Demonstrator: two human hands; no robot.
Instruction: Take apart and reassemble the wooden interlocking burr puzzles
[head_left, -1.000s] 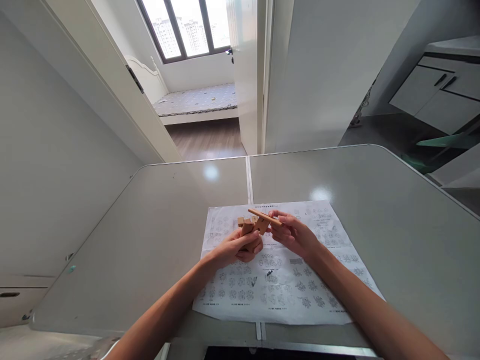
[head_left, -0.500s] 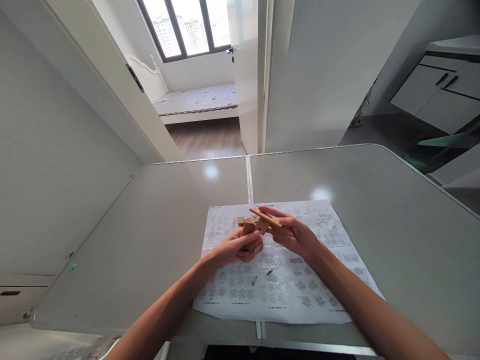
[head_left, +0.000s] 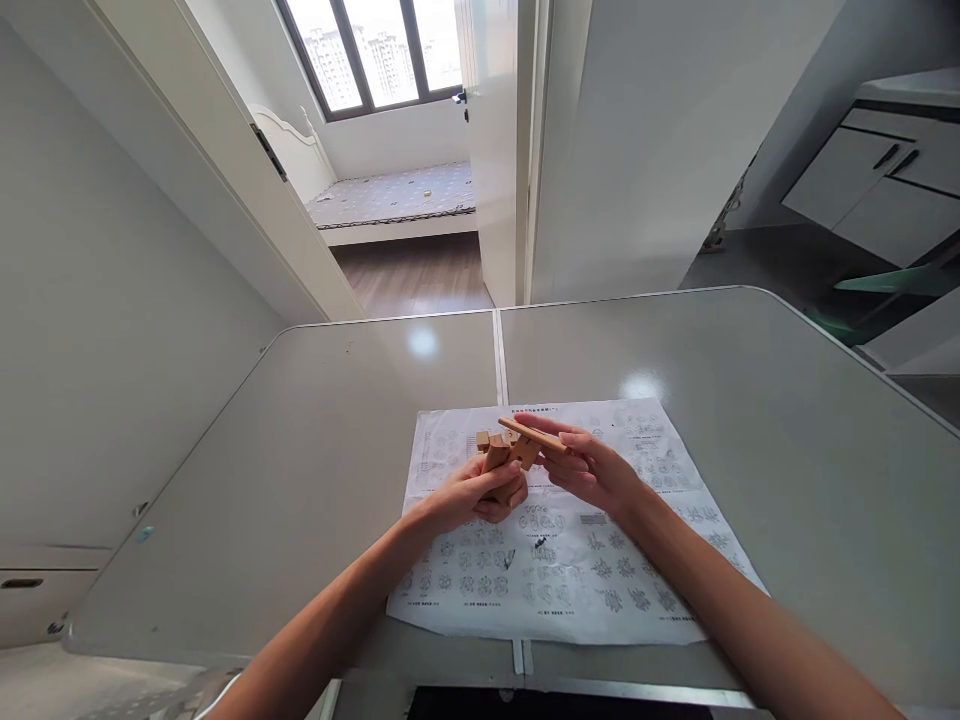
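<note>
My left hand (head_left: 469, 493) is closed round the lower part of a small cluster of interlocked wooden puzzle pieces (head_left: 501, 453), held just above a printed sheet (head_left: 555, 560). My right hand (head_left: 592, 468) pinches a flat wooden bar (head_left: 534, 436) that lies slanted across the top of the cluster. The two hands meet over the upper middle of the sheet. Both forearms come in from the bottom edge.
The sheet of small diagrams lies on a grey folding table (head_left: 300, 470) with a centre seam. Beyond the far edge is an open doorway (head_left: 420, 270) to a room with a window. Cabinets (head_left: 877, 180) stand at the right.
The right hand's fingers have shifted slightly along the wooden bar, and the bar sits a touch further right. The left hand has hardly moved.
</note>
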